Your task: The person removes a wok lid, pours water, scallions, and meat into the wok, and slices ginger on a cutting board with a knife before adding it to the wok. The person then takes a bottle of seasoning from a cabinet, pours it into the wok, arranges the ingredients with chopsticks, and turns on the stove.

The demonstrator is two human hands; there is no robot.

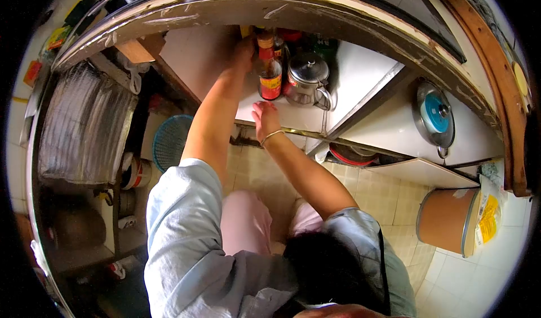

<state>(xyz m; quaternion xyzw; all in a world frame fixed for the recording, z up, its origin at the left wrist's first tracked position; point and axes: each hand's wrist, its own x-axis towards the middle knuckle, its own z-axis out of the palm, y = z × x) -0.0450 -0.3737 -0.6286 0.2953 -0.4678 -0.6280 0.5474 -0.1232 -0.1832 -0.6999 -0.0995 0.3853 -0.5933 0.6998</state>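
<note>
Inside a cabinet under the counter, a glass bottle (270,81) with a red and yellow label and a red cap stands on the white shelf (310,117). My left hand (244,54) reaches deep into the cabinet beside the bottle's left side; its fingers are dim and blurred, so what they touch cannot be made out. My right hand (265,117) is at the shelf's front edge, just below the bottle, fingers loosely bent and apart, holding nothing. A metal pot with a lid and handle (307,76) stands right of the bottle. Other bottles behind are partly hidden.
The counter edge (270,9) curves above my arms. A blue basket (171,143) is at the left. On the right shelf lies a pan with a blue lid (437,112); below it are a red-rimmed pan (352,154) and a brown drum (445,219) on the floor.
</note>
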